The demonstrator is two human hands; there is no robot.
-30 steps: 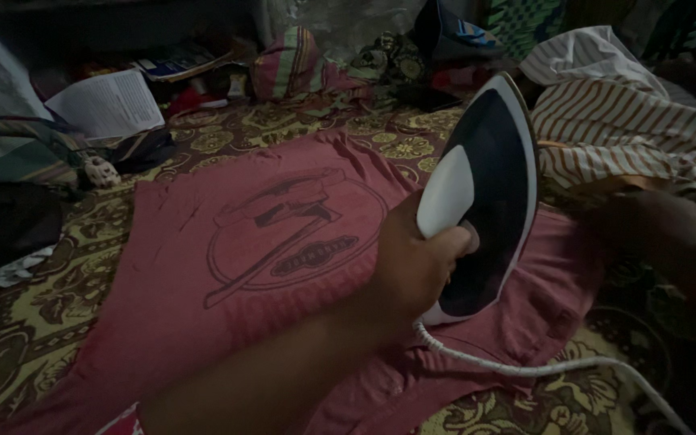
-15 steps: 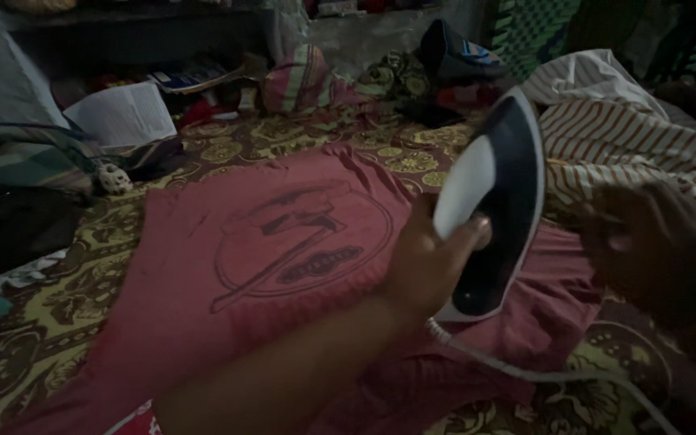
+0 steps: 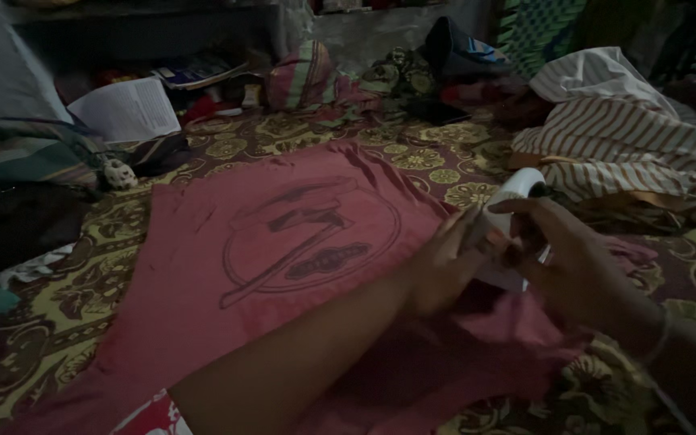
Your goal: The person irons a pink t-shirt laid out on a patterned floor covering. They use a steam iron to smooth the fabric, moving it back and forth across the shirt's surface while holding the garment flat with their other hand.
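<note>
Scene: We are kneeling over a red T-shirt spread flat on a patterned bedspread in a dim room.
Left hand: We are closing our left hand on the near side of a white iron, fingers curled against its body; how firm the hold is cannot be told in this blur.
Right hand: We are bringing our right hand over the iron from the far side, thumb and fingers wrapped around its rounded top, so both hands are meeting on it.
Iron's place: It is sitting between our two palms, at the shirt's edge, its lower half hidden behind our fingers.
Shirt: The dark printed emblem is lying well to the left of our left hand; bunched cloth is gathering just below our wrists.
Doing it well: We are judging that both hands should be staying on the plastic body, clear of the metal sole, and that the rumpled cloth under our wrists wants smoothing.
Around us: A striped cloth is heaped beyond our right hand; a sheet of paper is lying far past our left.
</note>
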